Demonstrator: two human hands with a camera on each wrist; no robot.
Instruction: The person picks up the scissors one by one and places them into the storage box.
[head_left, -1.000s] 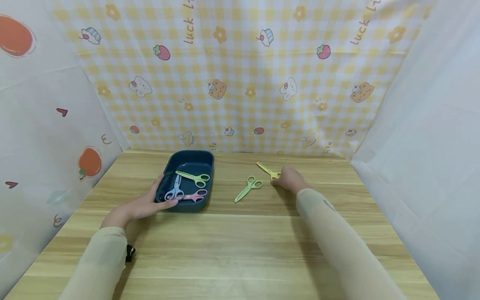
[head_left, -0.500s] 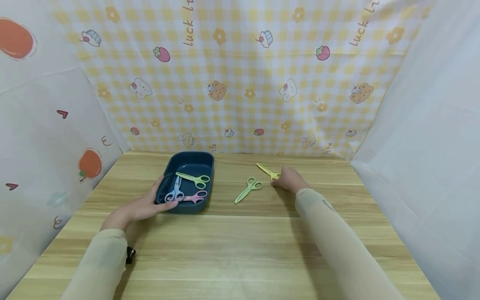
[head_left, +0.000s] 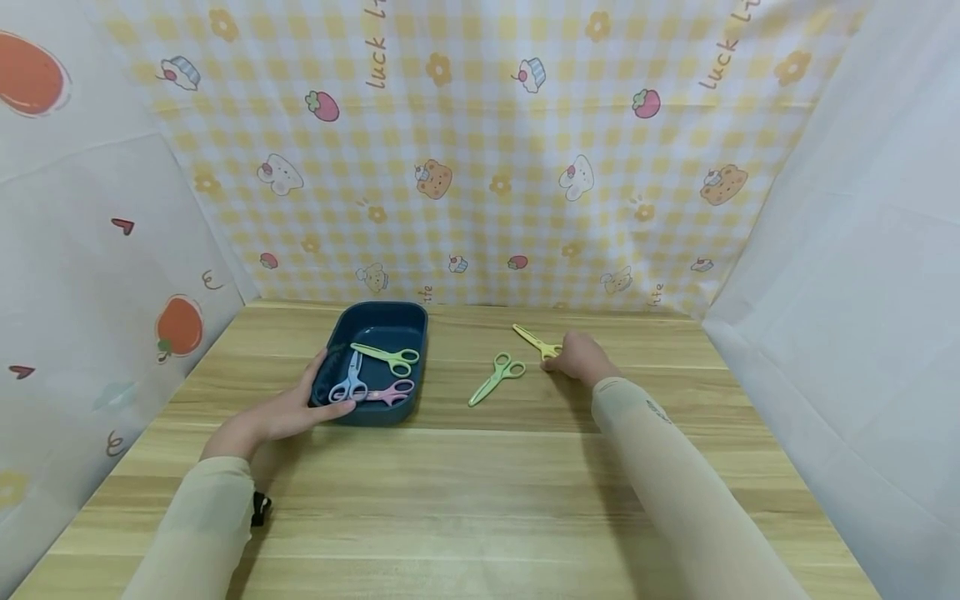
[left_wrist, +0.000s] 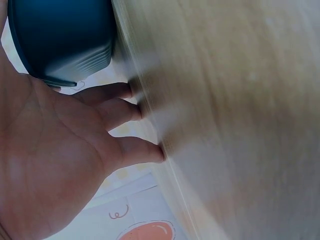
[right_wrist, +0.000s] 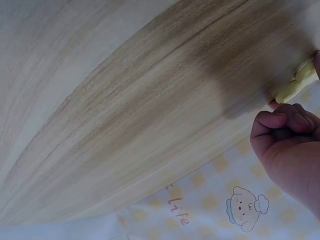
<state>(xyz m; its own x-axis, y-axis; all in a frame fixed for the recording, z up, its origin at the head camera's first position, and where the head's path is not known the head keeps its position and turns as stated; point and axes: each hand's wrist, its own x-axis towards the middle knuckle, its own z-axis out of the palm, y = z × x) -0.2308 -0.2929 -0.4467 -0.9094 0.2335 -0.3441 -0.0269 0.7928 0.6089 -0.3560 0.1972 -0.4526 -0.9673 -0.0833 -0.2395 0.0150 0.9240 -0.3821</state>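
A dark blue rectangular box (head_left: 382,414) stands on the table. In it lie lime-green scissors (head_left: 382,353), blue scissors (head_left: 351,382) and pink scissors (head_left: 390,392). My left hand (head_left: 279,414) rests against the box's near left corner, thumb along the front rim. In the left wrist view, several of its fingers reach straight down to the tabletop beside the box (left_wrist: 60,40). My right hand (head_left: 581,359) pinches yellow scissors (head_left: 534,339) by the handles, which the fingers partly hide; their blades point to the far left. Green scissors (head_left: 491,383) lie between the box and my right hand.
The wooden table (head_left: 465,500) reaches back to a yellow-checked cloth (head_left: 480,167) hanging behind it. White printed cloth (head_left: 97,250) hangs on the left, and a plain white sheet (head_left: 862,267) on the right.
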